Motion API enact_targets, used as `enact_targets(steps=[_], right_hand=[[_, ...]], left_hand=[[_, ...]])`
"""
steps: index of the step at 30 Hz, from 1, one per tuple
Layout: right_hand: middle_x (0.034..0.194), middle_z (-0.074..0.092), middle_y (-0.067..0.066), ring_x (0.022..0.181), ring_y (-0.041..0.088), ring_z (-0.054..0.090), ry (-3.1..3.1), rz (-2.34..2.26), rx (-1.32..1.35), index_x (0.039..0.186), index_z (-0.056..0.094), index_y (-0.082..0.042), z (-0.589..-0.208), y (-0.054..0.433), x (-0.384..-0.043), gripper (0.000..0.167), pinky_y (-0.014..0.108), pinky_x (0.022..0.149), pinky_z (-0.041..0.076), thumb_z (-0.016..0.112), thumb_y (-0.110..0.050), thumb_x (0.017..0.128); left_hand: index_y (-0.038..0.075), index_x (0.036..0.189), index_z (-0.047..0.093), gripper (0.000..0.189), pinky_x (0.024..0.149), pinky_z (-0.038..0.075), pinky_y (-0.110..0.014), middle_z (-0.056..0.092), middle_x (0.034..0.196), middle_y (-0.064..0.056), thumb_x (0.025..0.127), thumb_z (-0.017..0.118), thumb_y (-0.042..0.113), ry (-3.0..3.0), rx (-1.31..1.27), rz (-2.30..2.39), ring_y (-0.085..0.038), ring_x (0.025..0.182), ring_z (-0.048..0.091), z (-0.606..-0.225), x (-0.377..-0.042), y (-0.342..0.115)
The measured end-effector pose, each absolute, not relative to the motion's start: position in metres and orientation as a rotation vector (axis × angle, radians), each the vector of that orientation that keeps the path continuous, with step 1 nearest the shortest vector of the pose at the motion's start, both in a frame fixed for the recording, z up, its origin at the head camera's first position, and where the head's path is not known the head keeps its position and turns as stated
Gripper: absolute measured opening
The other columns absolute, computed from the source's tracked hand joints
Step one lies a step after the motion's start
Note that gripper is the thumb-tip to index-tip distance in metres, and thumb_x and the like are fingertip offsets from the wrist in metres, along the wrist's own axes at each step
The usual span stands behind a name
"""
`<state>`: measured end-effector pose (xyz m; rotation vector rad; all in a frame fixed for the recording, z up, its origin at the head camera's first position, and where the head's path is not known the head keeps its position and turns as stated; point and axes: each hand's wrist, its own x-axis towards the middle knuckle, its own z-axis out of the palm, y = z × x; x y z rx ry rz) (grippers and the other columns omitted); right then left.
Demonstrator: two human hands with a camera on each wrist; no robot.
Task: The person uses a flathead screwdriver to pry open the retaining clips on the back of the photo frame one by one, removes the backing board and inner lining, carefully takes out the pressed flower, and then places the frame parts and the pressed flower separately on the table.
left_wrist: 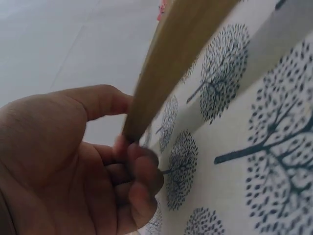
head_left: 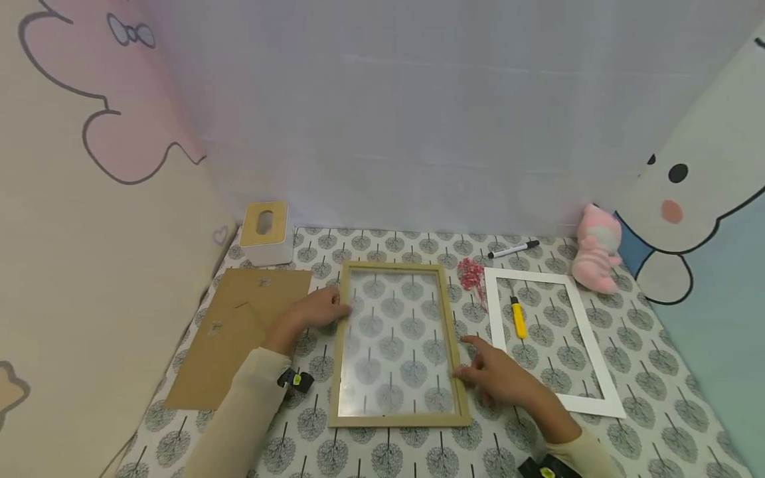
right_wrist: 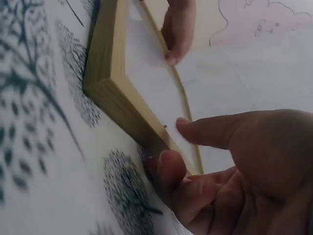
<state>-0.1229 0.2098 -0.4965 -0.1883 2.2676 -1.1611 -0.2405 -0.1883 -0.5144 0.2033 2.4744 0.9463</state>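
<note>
A wooden picture frame [head_left: 404, 421] with a clear pane [head_left: 388, 345] lies in the middle of the patterned cloth. My left hand [head_left: 313, 309] pinches its left side, thumb on top and fingers curled beneath, as the left wrist view shows of the hand [left_wrist: 78, 152]. On the opposite side my right hand [head_left: 499, 372] holds the frame's lower right edge. In the right wrist view that hand's thumb reaches over the rim while its fingers [right_wrist: 172, 166] curl by the outer side; its index finger points outward in the head view.
Left lies a brown backing board [head_left: 239, 332], with a tissue box [head_left: 265, 232] behind it. Right are a white mat [head_left: 588, 332], a yellow utility knife [head_left: 518, 318], pink dried flowers [head_left: 471, 272], a marker [head_left: 512, 249] and a pink plush toy [head_left: 597, 252].
</note>
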Motion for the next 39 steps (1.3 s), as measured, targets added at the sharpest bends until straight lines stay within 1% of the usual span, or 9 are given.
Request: enact_targets(steps=[7,11,14,18,23,25,30,33,39], right_hand=[[0.082,0.066,0.009,0.05,0.018,0.062,2.156,-1.211,-0.262,0.159,0.022,0.005,-0.504,0.203,-0.122,0.084,0.028,0.042,0.046,0.075,-0.02,0.099],[0.08,0.066,0.009,0.051,0.016,0.062,2.096,-1.227,-0.296,0.157,0.016,0.006,-0.505,0.201,-0.121,0.087,0.027,0.044,0.046,0.075,-0.021,0.099],[0.078,0.065,0.007,0.05,0.015,0.06,2.107,-1.207,-0.281,0.156,0.017,0.006,-0.505,0.199,-0.12,0.088,0.026,0.043,0.045,0.077,-0.019,0.096],[0.075,0.064,0.008,0.047,0.014,0.059,2.117,-1.189,-0.262,0.153,0.021,0.006,-0.504,0.196,-0.117,0.087,0.024,0.041,0.042,0.079,-0.015,0.091],[0.072,0.065,0.011,0.043,0.013,0.056,2.106,-1.147,-0.268,0.15,0.021,0.004,-0.502,0.195,-0.113,0.083,0.025,0.038,0.041,0.077,-0.012,0.09],[0.071,0.065,0.011,0.042,0.013,0.055,2.102,-1.135,-0.268,0.149,0.021,0.003,-0.501,0.194,-0.11,0.082,0.025,0.038,0.04,0.076,-0.012,0.089],[0.067,0.065,0.011,0.04,0.011,0.052,2.084,-1.126,-0.264,0.147,0.022,0.004,-0.498,0.194,-0.101,0.082,0.023,0.037,0.038,0.073,-0.009,0.084],[0.065,0.064,0.011,0.038,0.01,0.05,2.085,-1.119,-0.26,0.145,0.023,0.004,-0.497,0.195,-0.096,0.082,0.024,0.037,0.038,0.073,-0.009,0.082],[0.066,0.065,0.012,0.039,0.012,0.051,2.097,-1.11,-0.236,0.145,0.025,0.002,-0.494,0.195,-0.093,0.083,0.024,0.036,0.037,0.076,-0.009,0.081]], left_hand=[[0.014,0.075,0.04,0.037,0.057,0.039,-0.026,0.045,0.068,0.003,0.096,0.069,0.023,2.284,0.204,1.337,-0.012,0.062,0.046,-0.516,-0.232,-0.189],[0.005,0.092,0.048,0.028,0.064,0.05,-0.027,0.059,0.08,-0.004,0.094,0.075,0.014,2.104,0.149,1.512,-0.013,0.07,0.057,-0.51,-0.232,-0.196],[0.003,0.11,0.047,0.025,0.07,0.059,-0.03,0.07,0.094,-0.01,0.096,0.067,0.01,1.967,0.105,1.58,-0.016,0.076,0.07,-0.513,-0.234,-0.198],[0.0,0.114,0.042,0.016,0.067,0.062,-0.031,0.074,0.088,-0.011,0.101,0.048,0.007,1.824,0.056,1.67,-0.017,0.074,0.076,-0.519,-0.237,-0.198],[-0.002,0.144,0.032,0.04,0.069,0.062,-0.031,0.071,0.09,-0.009,0.11,0.033,0.02,1.777,0.058,1.653,-0.019,0.078,0.078,-0.52,-0.239,-0.197],[-0.003,0.146,0.034,0.045,0.071,0.062,-0.031,0.07,0.09,-0.009,0.111,0.033,0.024,1.78,0.045,1.647,-0.019,0.078,0.077,-0.519,-0.238,-0.196],[-0.006,0.129,0.049,0.039,0.071,0.06,-0.031,0.071,0.085,-0.007,0.112,0.033,0.025,1.773,0.039,1.663,-0.017,0.074,0.072,-0.524,-0.237,-0.198],[0.0,0.113,0.057,0.035,0.071,0.059,-0.031,0.071,0.084,-0.005,0.111,0.031,0.024,1.716,0.069,1.692,-0.017,0.073,0.07,-0.528,-0.236,-0.2],[0.009,0.102,0.054,0.028,0.072,0.06,-0.031,0.068,0.082,0.0,0.107,0.029,0.02,1.524,0.107,1.823,-0.016,0.076,0.07,-0.529,-0.24,-0.199]])
